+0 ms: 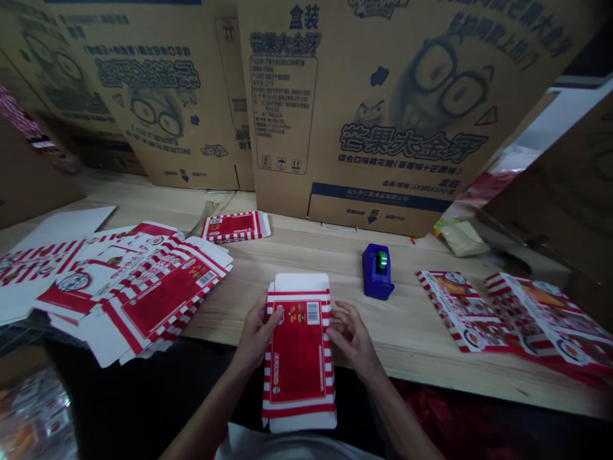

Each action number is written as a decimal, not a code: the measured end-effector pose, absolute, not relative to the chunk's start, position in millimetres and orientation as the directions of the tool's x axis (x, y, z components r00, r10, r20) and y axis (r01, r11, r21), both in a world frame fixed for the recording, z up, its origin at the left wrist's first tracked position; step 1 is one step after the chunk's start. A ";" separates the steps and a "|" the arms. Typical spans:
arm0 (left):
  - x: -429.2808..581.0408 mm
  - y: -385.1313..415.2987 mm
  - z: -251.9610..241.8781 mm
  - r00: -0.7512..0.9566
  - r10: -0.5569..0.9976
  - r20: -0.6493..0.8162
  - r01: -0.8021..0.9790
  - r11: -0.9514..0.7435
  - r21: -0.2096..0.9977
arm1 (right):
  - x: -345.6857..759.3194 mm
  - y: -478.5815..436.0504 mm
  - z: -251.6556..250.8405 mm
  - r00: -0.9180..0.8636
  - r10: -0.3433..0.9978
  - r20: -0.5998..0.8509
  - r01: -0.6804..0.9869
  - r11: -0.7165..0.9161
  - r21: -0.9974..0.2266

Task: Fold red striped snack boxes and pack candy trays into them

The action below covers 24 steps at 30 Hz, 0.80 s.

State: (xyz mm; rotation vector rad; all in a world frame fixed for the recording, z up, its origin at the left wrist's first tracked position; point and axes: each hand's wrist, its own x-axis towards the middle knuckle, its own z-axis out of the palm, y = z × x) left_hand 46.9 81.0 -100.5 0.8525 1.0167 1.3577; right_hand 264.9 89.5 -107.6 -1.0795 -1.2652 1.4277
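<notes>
From my remote seat I take the blue tape dispenser as landmark. The held carton, red and white, is left of it and nearer me, with white flaps at both ends. I have the left hand closed on the carton's left edge, thumb over its front. The fingers of the right hand are half curled at its right edge; I cannot tell whether they grip. On the table, flat cartons fan out well left of the dispenser, a second carton lies left and slightly beyond, printed packs lie to its right, and cardboard boxes stand behind it.
</notes>
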 end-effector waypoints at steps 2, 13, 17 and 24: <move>54.1 75.3 -107.5 -0.049 0.998 -0.038 -0.301 0.021 0.953 | 266.9 95.5 -108.1 -0.077 0.997 0.022 -0.033 0.020 -0.999; 59.0 66.4 -119.3 0.115 0.977 -0.177 -0.279 0.203 0.939 | 281.7 93.1 -118.9 -0.117 0.990 0.075 0.168 0.094 -0.981; 56.1 78.8 -122.6 0.065 0.991 -0.113 -0.099 0.119 0.988 | 282.5 97.9 -117.1 -0.135 0.987 0.092 0.161 0.113 -0.980; 52.7 104.7 -125.1 -0.008 0.997 -0.081 -0.170 0.078 0.982 | 281.0 109.5 -124.7 -0.110 0.994 -0.004 -0.070 -0.012 -0.997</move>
